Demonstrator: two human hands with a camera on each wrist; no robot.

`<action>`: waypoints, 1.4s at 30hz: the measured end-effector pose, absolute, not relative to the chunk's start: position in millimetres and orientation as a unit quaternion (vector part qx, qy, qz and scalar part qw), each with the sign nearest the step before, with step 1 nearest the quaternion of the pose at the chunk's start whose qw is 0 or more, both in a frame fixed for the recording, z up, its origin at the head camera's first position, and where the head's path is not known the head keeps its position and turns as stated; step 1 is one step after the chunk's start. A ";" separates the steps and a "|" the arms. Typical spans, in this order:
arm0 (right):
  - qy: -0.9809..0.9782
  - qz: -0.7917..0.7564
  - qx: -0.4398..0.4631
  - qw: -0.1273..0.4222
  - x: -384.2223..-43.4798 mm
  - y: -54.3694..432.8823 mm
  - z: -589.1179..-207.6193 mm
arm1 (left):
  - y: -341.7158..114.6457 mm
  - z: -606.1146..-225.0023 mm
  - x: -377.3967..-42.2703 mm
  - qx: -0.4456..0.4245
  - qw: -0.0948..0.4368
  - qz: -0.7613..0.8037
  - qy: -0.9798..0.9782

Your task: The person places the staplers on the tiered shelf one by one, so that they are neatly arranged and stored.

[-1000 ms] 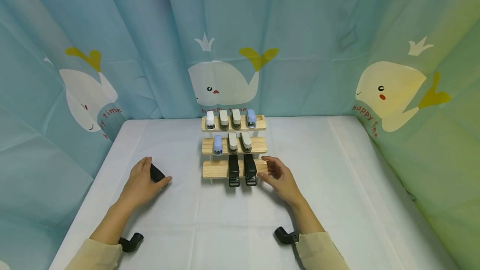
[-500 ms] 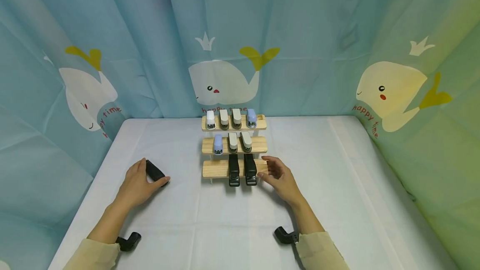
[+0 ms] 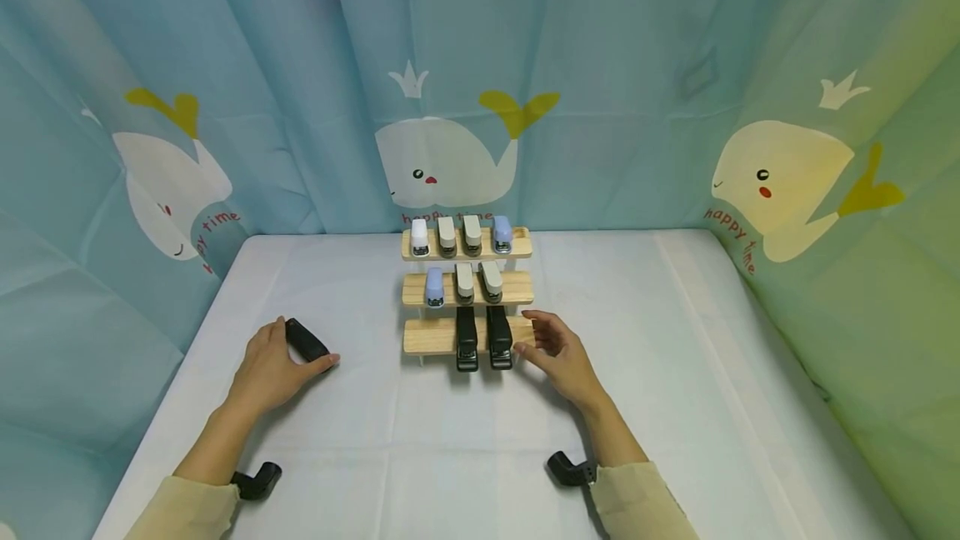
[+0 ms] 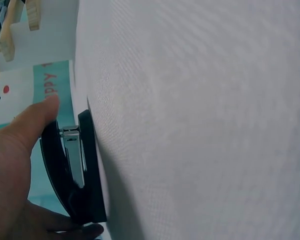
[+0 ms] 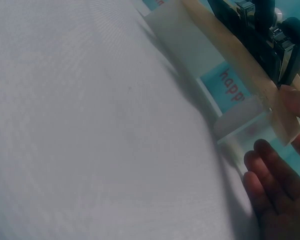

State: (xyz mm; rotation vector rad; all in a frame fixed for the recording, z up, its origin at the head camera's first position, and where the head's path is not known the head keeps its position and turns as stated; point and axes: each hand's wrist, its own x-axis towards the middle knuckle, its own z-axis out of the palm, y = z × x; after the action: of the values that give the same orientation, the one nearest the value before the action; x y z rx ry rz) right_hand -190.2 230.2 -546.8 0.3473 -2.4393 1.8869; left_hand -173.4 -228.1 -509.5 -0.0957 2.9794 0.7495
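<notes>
On the left of the table my left hand (image 3: 264,367) holds a black stapler (image 3: 306,342) lengthwise, thumb at one end and fingers at the other. The left wrist view has this stapler (image 4: 92,170) lying along the white cloth, or just off it; I cannot tell whether it touches. At the right end of a three-tier wooden display rack (image 3: 431,338), my right hand (image 3: 564,361) pinches the lowest board (image 5: 255,82) between thumb and index finger, its other fingers loosely bent. Two black staplers, one at the left (image 3: 467,340) and one at the right (image 3: 499,340), stand on that lowest board.
Small staplers fill the upper tiers: a white one (image 3: 420,237), several pale grey ones (image 3: 472,236) and two blue ones, one on top (image 3: 502,234) and one on the middle tier (image 3: 435,287). A blue whale-print curtain (image 3: 615,107) hangs behind the table (image 3: 465,457).
My left hand has shifted slightly left with the black stapler, more of which now shows past the fingers. My right hand has stayed at the rack's end.
</notes>
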 end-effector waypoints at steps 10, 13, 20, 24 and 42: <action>-0.788 0.605 0.116 0.024 -192.0 230.4 -551.1 | -228.7 -511.4 -175.1 -0.038 0.014 0.238 0.970; -0.788 0.604 0.115 0.025 -191.6 230.3 -551.2 | -229.8 -512.3 -175.8 -0.038 0.013 0.238 0.970; -0.788 0.605 0.113 0.024 -190.6 229.5 -548.1 | -230.8 -510.6 -175.3 -0.043 0.014 0.252 0.967; -0.785 0.608 0.117 0.022 -190.7 229.9 -547.1 | -230.1 -507.5 -173.9 -0.048 0.016 0.259 0.965; -0.790 0.603 0.104 0.018 -191.4 230.0 -546.4 | -214.2 -486.6 -166.3 -0.019 0.008 0.282 0.959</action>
State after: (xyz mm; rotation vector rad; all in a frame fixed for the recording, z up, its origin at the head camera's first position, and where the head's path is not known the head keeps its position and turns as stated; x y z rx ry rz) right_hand -191.4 230.0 -546.4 0.3244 -2.4541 1.8738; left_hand -166.3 -214.2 -486.6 -0.0583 2.9981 0.8814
